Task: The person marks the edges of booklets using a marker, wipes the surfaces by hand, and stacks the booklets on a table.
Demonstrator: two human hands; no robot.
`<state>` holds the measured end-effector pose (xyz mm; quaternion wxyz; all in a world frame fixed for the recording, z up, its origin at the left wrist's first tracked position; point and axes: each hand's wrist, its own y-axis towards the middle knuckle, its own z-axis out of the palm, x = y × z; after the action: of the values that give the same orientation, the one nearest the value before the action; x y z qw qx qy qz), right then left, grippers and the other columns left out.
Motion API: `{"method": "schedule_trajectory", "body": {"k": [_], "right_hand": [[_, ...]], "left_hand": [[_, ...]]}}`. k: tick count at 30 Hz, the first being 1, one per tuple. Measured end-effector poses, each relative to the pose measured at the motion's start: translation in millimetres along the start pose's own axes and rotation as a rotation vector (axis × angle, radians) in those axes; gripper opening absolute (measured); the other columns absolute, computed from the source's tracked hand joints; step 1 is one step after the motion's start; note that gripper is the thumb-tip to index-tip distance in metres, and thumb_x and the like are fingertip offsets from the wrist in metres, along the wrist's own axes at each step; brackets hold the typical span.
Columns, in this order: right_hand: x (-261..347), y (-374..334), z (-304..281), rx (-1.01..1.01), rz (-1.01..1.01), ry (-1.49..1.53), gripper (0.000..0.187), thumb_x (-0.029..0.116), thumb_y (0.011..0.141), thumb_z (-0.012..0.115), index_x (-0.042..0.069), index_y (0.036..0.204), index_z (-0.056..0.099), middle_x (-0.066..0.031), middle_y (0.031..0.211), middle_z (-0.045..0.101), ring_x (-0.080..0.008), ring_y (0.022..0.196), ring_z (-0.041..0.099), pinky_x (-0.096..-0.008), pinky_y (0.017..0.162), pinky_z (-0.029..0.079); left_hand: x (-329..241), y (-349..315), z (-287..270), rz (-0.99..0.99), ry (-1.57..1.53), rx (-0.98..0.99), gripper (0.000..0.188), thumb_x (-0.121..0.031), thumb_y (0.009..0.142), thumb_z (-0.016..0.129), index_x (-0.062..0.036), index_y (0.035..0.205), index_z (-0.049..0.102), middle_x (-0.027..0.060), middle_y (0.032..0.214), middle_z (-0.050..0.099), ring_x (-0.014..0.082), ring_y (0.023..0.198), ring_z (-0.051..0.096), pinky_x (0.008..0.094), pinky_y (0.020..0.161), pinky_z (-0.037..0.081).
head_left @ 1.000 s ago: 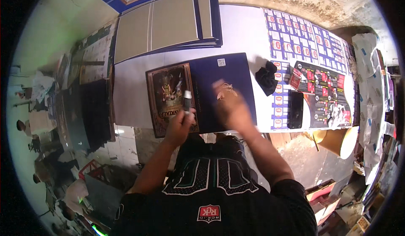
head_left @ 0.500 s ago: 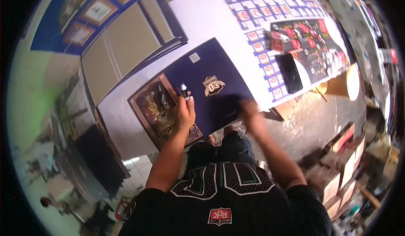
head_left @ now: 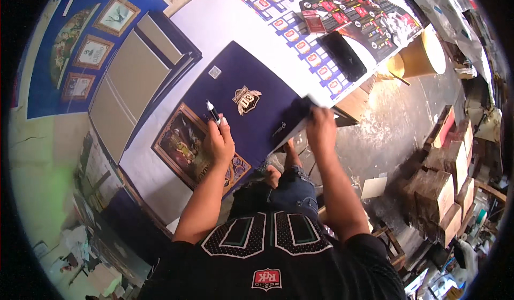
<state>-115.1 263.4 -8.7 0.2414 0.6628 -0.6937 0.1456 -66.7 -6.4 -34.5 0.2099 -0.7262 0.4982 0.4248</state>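
A large dark blue printed cover (head_left: 251, 77) lies slanted on the white table before me, with a winged emblem in its middle and a framed picture panel on its left part. My left hand (head_left: 220, 142) rests over that panel, its fingers closed round a black and white pen (head_left: 212, 109) whose white end points away from me. At the right edge of the cover, my right hand (head_left: 321, 131) is closed on the corner. That edge curves up off the table, and a pale underside shows. The right fingertips are partly blurred.
Grey boards with dark blue edges (head_left: 136, 80) lie to the left. At the far right are a black phone (head_left: 344, 56), a small red box (head_left: 313, 21) and a dark printed sheet (head_left: 364, 10). A yellow roll (head_left: 423, 53) stands beyond the table edge, above brown boxes (head_left: 433, 187).
My right hand has come to the cover's right corner, and that edge is now lifted. The left hand still holds the pen. The whole view has shifted and turned somewhat.
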Motion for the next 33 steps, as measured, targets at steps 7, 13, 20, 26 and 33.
{"method": "schedule_trajectory", "body": {"k": [7,13,20,26,33], "right_hand": [[3,-10,5,-0.077,-0.111,0.014,0.027,0.002,0.077,0.065,0.001,0.103,0.068,-0.0120,0.103,0.061,-0.0333,0.097,0.057,-0.0413,0.085,0.049],[2,-17,6,-0.079,-0.036,-0.002,0.024,0.001,0.077,0.066,0.005,0.101,0.070,-0.0121,0.104,0.063,-0.0356,0.100,0.058,-0.0424,0.085,0.050],[-20,65,-48,0.137,0.501,0.808,0.033,0.012,0.086,0.069,0.000,0.117,0.064,-0.0212,0.098,0.069,-0.0440,0.073,0.064,-0.0441,0.076,0.053],[5,20,6,0.028,0.107,0.110,0.044,0.012,0.082,0.072,0.002,0.123,0.058,-0.0234,0.114,0.059,-0.0431,0.107,0.058,-0.0483,0.090,0.050],[13,10,0,-0.014,0.234,0.110,0.024,0.005,0.079,0.066,0.000,0.101,0.061,-0.0215,0.107,0.059,-0.0426,0.104,0.057,-0.0475,0.086,0.050]], "left_hand": [[-4,2,-3,-0.076,0.186,0.045,0.028,-0.031,0.103,0.050,-0.0065,0.108,0.060,0.0127,0.088,0.069,0.0327,0.077,0.069,0.0419,0.064,0.052],[2,3,1,-0.033,0.151,0.016,0.028,-0.032,0.103,0.049,-0.0061,0.108,0.060,0.0133,0.090,0.070,0.0330,0.080,0.069,0.0433,0.065,0.052],[10,4,-1,-0.082,0.150,0.045,0.029,-0.032,0.103,0.049,-0.0056,0.108,0.060,0.0135,0.090,0.068,0.0330,0.079,0.068,0.0429,0.068,0.052],[-2,3,5,0.035,0.029,-0.015,0.024,-0.026,0.103,0.050,-0.0044,0.108,0.059,0.0123,0.083,0.067,0.0316,0.074,0.067,0.0400,0.064,0.052],[-10,2,0,-0.010,0.098,0.069,0.028,-0.027,0.106,0.045,-0.0003,0.109,0.053,0.0089,0.082,0.058,0.0202,0.074,0.059,0.0347,0.068,0.048]]}}
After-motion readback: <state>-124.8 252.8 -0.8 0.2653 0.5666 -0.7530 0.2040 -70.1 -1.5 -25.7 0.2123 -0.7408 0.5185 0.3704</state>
